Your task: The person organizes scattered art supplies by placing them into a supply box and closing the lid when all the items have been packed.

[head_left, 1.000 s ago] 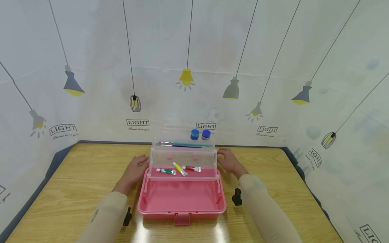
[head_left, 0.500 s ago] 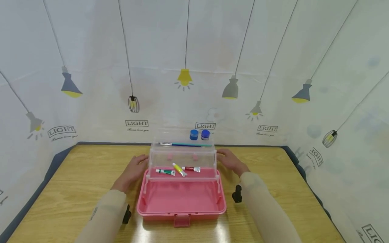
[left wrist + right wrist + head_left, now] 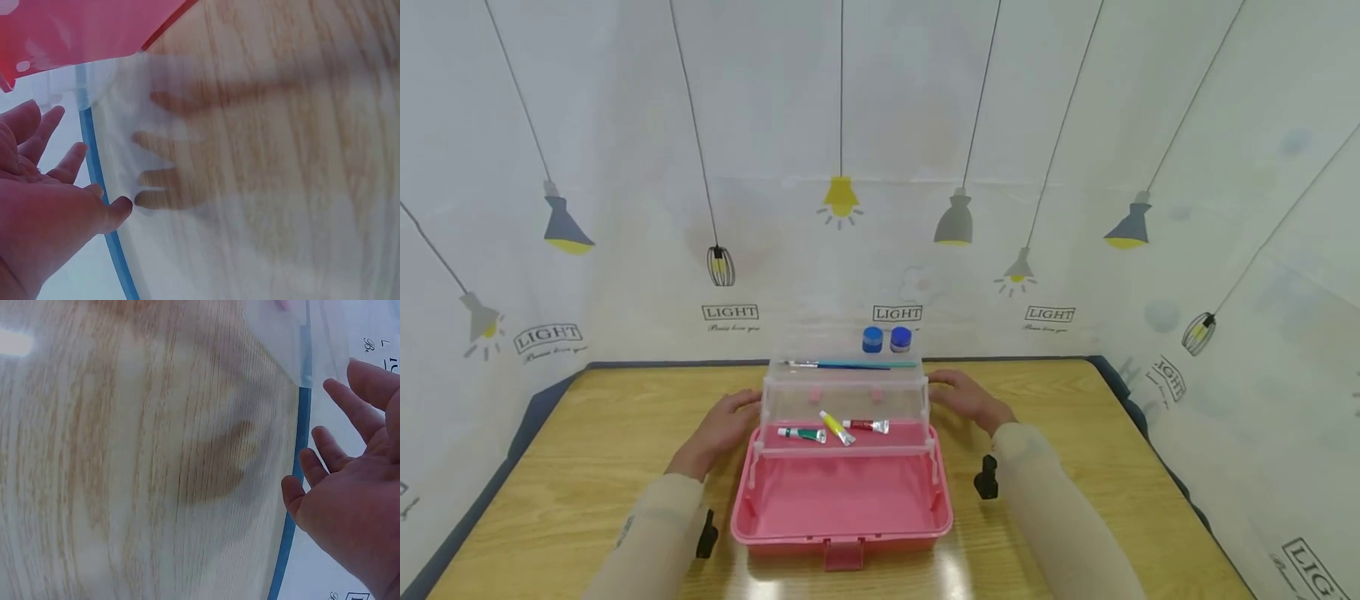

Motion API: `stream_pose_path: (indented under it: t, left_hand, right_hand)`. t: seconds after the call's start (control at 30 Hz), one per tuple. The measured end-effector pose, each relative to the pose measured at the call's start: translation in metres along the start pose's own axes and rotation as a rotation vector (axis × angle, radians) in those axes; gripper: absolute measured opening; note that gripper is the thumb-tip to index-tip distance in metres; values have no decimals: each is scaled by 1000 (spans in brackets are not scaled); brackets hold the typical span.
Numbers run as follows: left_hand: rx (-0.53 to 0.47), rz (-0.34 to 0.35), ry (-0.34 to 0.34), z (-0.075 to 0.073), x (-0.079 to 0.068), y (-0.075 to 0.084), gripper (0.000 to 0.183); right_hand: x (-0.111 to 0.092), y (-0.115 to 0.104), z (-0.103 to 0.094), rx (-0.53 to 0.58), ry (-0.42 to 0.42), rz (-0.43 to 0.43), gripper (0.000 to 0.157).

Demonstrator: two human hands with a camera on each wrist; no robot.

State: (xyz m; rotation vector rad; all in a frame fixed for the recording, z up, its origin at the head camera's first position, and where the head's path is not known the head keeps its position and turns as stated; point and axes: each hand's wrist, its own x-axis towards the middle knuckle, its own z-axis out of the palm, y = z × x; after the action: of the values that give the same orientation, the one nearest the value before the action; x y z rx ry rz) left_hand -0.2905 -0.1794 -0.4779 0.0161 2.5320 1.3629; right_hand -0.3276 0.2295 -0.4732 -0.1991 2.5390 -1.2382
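Note:
A pink storage box [image 3: 842, 500] stands on the table with its clear stepped trays [image 3: 842, 452] raised. A green paint tube [image 3: 802, 434], a yellow one [image 3: 837, 427] and a red one [image 3: 867, 426] lie in the lower tray. Higher up are two paintbrushes [image 3: 853, 365], then two blue-lidded paint jars, one left [image 3: 872, 340] and one right [image 3: 900, 339]. My left hand [image 3: 721, 432] is at the trays' left side; its fingers look relaxed and apart in the left wrist view. At the right side, my right hand [image 3: 968, 397] has its fingers loosely spread, fingertips close by the clear plastic.
The wooden table [image 3: 587, 475] has a dark blue edge [image 3: 647, 363]. Behind it hangs a white cloth [image 3: 790, 225] printed with lamps, also along both sides. A latch [image 3: 844, 555] hangs from the box's front rim.
The head view has tilted up and shifted slightly, so the box sits lower in it. Both hands stay beside the trays. The two paintbrushes lie closer together than before.

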Motion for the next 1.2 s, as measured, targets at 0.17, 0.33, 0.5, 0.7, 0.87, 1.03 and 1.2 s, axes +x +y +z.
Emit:
stream_pose_path:
  t: [0.17,0.33,0.5,0.7,0.87,1.03,1.2]
  left_hand:
    - [-41,-31,5,0,-2,-4,56]
    - [-79,-26,26,-3,-3,-5,55]
    - [-104,-6,37,-5,-5,-3,55]
    - [-105,17,55,-7,-7,0,55]
    - [-119,79,96,-8,-8,2,52]
    - [-128,114,112,-9,-10,4,49]
    - [-119,118,103,-10,-11,6,48]
  right_hand:
    - [1,0,3,3,13,4,41]
    - [2,-4,3,23,65,-50,42]
    - [1,-8,0,15,125,-90,40]
    - [-1,-10,-3,22,151,-91,43]
    - [-4,-12,-7,38,177,-103,43]
    - [-5,-11,-9,60,183,-128,43]
    - [-8,-12,-11,60,201,-127,41]
